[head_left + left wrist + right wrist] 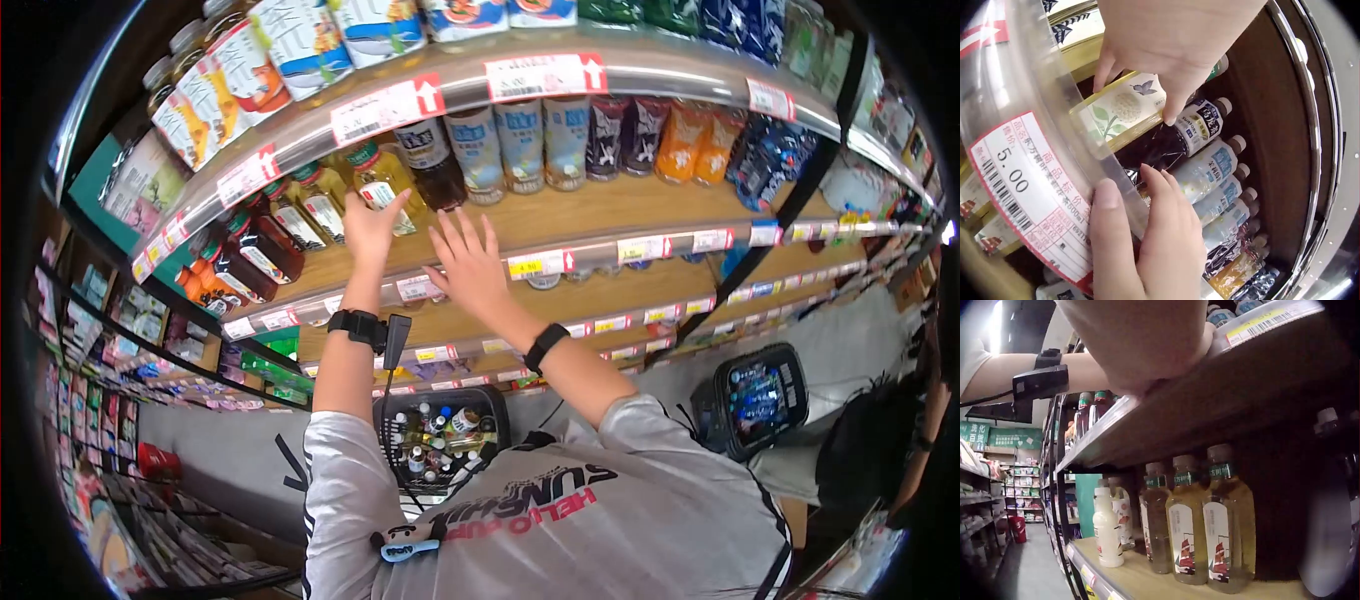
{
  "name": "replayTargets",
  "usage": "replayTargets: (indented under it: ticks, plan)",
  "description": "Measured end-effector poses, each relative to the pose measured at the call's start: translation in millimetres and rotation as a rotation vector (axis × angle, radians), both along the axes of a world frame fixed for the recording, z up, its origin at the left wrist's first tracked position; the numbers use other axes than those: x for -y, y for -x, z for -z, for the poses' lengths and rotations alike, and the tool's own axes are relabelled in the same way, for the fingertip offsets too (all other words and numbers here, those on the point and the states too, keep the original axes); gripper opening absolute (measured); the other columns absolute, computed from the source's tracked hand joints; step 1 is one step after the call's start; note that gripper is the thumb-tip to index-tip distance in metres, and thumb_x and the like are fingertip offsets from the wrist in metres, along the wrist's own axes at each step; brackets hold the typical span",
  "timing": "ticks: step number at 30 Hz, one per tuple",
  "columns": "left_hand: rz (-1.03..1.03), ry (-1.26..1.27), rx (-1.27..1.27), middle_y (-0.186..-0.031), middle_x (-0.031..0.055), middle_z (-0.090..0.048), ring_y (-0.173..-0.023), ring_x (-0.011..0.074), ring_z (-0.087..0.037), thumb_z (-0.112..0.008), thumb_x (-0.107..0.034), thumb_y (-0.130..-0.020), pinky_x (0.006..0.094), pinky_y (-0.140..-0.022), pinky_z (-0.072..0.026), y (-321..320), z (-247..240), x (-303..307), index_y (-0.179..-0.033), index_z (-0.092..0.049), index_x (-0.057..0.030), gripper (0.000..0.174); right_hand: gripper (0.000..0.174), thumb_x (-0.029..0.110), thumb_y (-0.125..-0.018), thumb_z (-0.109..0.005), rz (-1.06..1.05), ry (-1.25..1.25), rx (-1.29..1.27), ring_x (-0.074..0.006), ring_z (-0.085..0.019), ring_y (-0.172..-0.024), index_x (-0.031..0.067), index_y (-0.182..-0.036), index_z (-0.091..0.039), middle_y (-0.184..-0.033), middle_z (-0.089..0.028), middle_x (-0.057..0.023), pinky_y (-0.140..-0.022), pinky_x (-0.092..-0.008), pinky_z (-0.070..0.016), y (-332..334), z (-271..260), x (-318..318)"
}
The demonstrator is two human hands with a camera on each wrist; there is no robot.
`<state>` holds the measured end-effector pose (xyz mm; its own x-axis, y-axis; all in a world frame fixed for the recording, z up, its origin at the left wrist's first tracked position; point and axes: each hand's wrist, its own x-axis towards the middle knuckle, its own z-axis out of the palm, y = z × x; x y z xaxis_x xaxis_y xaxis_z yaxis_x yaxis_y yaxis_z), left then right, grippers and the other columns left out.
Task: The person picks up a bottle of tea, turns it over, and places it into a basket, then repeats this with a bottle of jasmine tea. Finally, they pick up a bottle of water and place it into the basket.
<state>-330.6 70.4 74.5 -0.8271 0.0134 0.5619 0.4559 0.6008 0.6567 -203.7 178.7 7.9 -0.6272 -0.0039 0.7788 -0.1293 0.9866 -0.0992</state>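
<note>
In the head view my left hand grips a yellow tea bottle with a green cap on the upper shelf. The left wrist view shows this left hand with thumb and fingers on either side of the bottle's pale label, which bears a flower and a butterfly. My right hand lies at the shelf's front edge with its fingers spread and nothing in them. Right behind its fingertips stands a dark oolong tea bottle. In the right wrist view my right hand is partly cut off at the top.
More yellow tea bottles stand to the left, pale blue-labelled bottles to the right. A shelf with a price strip overhangs them. Below is a basket of bottles; another basket stands at the right near a person.
</note>
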Motion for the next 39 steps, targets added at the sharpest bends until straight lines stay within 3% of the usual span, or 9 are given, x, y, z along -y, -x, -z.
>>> replayTargets:
  ticks: [9, 12, 16, 18, 21, 26, 29, 36, 39]
  plan:
    - [-0.157, 0.212, 0.057, -0.078, 0.0210, -0.061, -0.076, 0.0377, -0.059, -0.069, -0.058, -0.057, 0.0429, -0.066, -0.0473, -4, -8, -15, -0.095, -0.048, 0.0034, 0.075, 0.049, 0.037, -0.076, -0.054, -0.011, 0.030, -0.018, -0.0269, -0.029, -0.123, 0.0054, -0.113, -0.049, -0.128, -0.038, -0.0138, -0.102, -0.0461, -0.0183, 0, 4, 0]
    - [-0.174, 0.275, 0.014, -0.080, 0.0230, -0.060, -0.078, 0.0394, -0.059, -0.068, -0.059, -0.058, 0.0439, -0.067, -0.0471, -6, -5, -15, -0.098, -0.046, 0.0034, 0.077, 0.047, 0.031, -0.075, -0.056, -0.260, 0.150, -0.023, -0.0280, -0.030, -0.123, 0.0073, -0.114, -0.048, -0.130, -0.036, -0.0141, -0.102, -0.0437, -0.0196, -14, -5, -9]
    - [0.068, 0.173, -0.075, -0.107, 0.0271, -0.050, -0.102, 0.0374, -0.050, -0.070, -0.040, -0.068, 0.0407, -0.085, -0.0404, 13, 19, -1, -0.108, -0.039, 0.0046, 0.067, 0.047, 0.022, -0.077, -0.058, -0.547, 0.819, -0.037, -0.0243, -0.038, -0.119, 0.0065, -0.119, -0.046, -0.128, -0.041, -0.0134, -0.099, -0.0378, -0.0284, -67, 5, -54]
    - [0.179, -0.072, -0.199, -0.115, 0.0245, -0.046, -0.109, 0.0344, -0.045, -0.066, -0.028, -0.075, 0.0389, -0.091, -0.0351, -26, 17, 1, -0.114, -0.035, 0.0047, 0.060, 0.040, 0.017, -0.084, -0.050, -0.800, 1.441, 0.029, -0.0203, -0.042, -0.116, 0.0008, -0.120, -0.044, -0.123, -0.046, -0.0125, -0.096, -0.0338, -0.0337, -110, 28, -93]
    - [0.396, -0.288, -0.208, -0.118, 0.0184, -0.046, -0.113, 0.0272, -0.042, -0.056, -0.011, -0.082, 0.0358, -0.097, -0.0290, -103, 20, 21, -0.123, -0.031, 0.0034, 0.050, 0.039, 0.017, -0.085, -0.048, -0.474, 1.560, 0.047, -0.0211, -0.047, -0.111, -0.0014, -0.119, -0.044, -0.119, -0.050, -0.0116, -0.093, -0.0332, -0.0365, -186, 67, -152]
    - [0.735, -0.136, 0.388, -0.095, 0.0114, -0.059, -0.092, 0.0181, -0.055, -0.050, -0.008, -0.084, 0.0290, -0.083, -0.0403, -182, 70, 77, -0.098, -0.054, 0.0007, 0.016, 0.045, 0.028, -0.086, -0.042, -0.327, 1.992, -0.340, -0.0222, -0.045, -0.112, 0.0055, -0.126, -0.038, -0.124, -0.047, -0.0113, -0.093, -0.0361, -0.0350, -306, 103, -205]
    - [0.841, -0.135, 0.634, -0.089, 0.0096, -0.060, -0.083, 0.0151, -0.057, -0.049, -0.009, -0.085, 0.0265, -0.077, -0.0427, -210, 79, 79, -0.097, -0.054, 0.0007, 0.015, 0.044, 0.029, -0.086, -0.041, -0.300, 2.023, -0.764, -0.0246, -0.041, -0.117, 0.0096, -0.125, -0.040, -0.128, -0.042, -0.0109, -0.091, -0.0379, -0.0376, -346, 116, -215]
    - [0.967, -0.246, 0.752, -0.088, 0.0088, -0.060, -0.085, 0.0141, -0.056, -0.049, -0.010, -0.086, 0.0258, -0.078, -0.0417, -232, 73, 55, -0.104, -0.050, -0.0001, 0.020, 0.048, 0.022, -0.084, -0.047, -0.276, 1.998, -0.998, -0.0277, -0.035, -0.121, 0.0101, -0.128, -0.032, -0.132, -0.035, -0.0119, -0.096, -0.0422, -0.0325, -366, 121, -217]
    - [0.977, -0.251, 0.816, -0.088, 0.0082, -0.060, -0.086, 0.0138, -0.056, -0.049, -0.012, -0.087, 0.0257, -0.079, -0.0410, -239, 68, 40, -0.104, -0.051, 0.0000, 0.021, 0.046, 0.020, -0.087, -0.046, -0.371, 1.689, -0.952, -0.0288, -0.028, -0.125, 0.0111, -0.129, -0.030, -0.133, -0.032, -0.0119, -0.102, -0.0465, -0.0242, -369, 111, -209]
